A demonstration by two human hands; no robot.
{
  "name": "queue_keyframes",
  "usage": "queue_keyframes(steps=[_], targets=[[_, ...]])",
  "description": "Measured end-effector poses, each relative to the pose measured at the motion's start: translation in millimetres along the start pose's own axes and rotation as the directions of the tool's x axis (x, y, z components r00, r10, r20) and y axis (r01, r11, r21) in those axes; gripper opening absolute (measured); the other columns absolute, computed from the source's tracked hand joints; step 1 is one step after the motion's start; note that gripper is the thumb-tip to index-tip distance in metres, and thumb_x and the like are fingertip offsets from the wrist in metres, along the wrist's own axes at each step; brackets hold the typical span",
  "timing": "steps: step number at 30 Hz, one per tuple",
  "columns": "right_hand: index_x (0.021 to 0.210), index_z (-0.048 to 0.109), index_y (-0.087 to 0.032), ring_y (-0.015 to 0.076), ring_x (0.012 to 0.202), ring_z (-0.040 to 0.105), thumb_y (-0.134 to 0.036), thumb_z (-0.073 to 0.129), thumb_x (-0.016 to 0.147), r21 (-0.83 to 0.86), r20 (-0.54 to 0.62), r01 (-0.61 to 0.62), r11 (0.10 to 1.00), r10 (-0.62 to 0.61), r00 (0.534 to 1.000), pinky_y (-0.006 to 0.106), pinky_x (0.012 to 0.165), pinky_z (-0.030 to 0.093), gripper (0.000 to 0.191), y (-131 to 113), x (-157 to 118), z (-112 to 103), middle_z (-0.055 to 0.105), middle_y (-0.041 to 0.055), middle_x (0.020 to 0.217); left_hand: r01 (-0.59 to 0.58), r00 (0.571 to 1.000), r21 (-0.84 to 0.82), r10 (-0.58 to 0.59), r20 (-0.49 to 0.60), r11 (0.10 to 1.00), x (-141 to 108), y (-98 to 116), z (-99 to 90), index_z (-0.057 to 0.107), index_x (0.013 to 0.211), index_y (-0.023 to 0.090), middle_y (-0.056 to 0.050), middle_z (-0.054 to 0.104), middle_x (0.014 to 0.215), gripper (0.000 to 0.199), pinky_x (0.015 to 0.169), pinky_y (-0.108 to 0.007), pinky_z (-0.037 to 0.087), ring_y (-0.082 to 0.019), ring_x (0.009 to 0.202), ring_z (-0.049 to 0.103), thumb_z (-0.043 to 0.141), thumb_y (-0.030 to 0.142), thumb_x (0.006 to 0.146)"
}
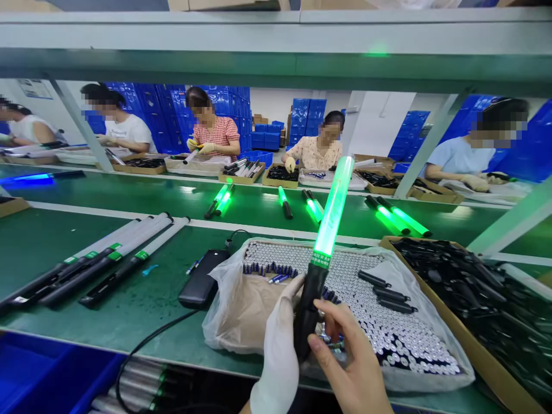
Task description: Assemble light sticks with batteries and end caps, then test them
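Observation:
My left hand (280, 345), in a white glove, is wrapped around the black handle of a light baton (334, 207). The baton stands nearly upright, leaning a little right, and its tube glows green. A green printed band circles it where tube meets handle. My bare right hand (351, 351) is closed on the handle's right side, thumb and index finger against the black plastic. Behind and below both hands lies a plastic-lined tray (233, 322) of upright batteries (353, 305). Several black cylindrical parts (388, 299) rest on the batteries.
Unlit batons (129, 259) lie left, near a black power bank (202, 279) with a cable. A cardboard box (431, 287) of black parts stands right. Lit green batons (401, 221) lie on the green belt (254, 207). Several co-workers sit beyond, under an overhead shelf (276, 34).

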State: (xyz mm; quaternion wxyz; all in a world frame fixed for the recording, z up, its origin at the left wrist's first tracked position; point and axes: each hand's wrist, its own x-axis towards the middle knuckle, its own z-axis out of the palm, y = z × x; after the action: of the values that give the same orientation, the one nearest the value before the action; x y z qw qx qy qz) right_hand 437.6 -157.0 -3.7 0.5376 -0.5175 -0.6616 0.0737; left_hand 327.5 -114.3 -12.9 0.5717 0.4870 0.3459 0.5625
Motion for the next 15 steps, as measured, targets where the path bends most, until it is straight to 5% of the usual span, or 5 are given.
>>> queue_keyframes(steps=[8,15], targets=[[0.124,0.051,-0.029,0.0108,0.068,0.05,-0.022,0.057,0.09,0.082,-0.031,0.024,0.996,-0.021,0.999,0.02,0.061,0.045,0.035,5,9,16,0.05,0.0001,0.081,0.009,0.999,0.011,-0.009,-0.039,1.0,10,-6,-15.1,0.057,0.134,0.023,-0.01,0.057,0.135,0.055,0.113,-0.041,0.034,-0.028,0.134,0.042,0.046,0.055,0.09],[0.122,0.055,-0.03,0.0104,0.068,0.053,-0.024,0.063,0.086,0.121,-0.042,-0.031,0.992,0.037,0.998,0.019,0.059,0.047,0.037,10,1,21,0.054,0.0014,0.086,0.099,0.995,-0.074,-0.101,-0.024,0.992,11,8,-9.5,0.058,0.133,0.023,-0.007,0.05,0.143,0.053,0.115,-0.04,0.032,-0.026,0.136,0.041,0.044,0.053,0.092]])
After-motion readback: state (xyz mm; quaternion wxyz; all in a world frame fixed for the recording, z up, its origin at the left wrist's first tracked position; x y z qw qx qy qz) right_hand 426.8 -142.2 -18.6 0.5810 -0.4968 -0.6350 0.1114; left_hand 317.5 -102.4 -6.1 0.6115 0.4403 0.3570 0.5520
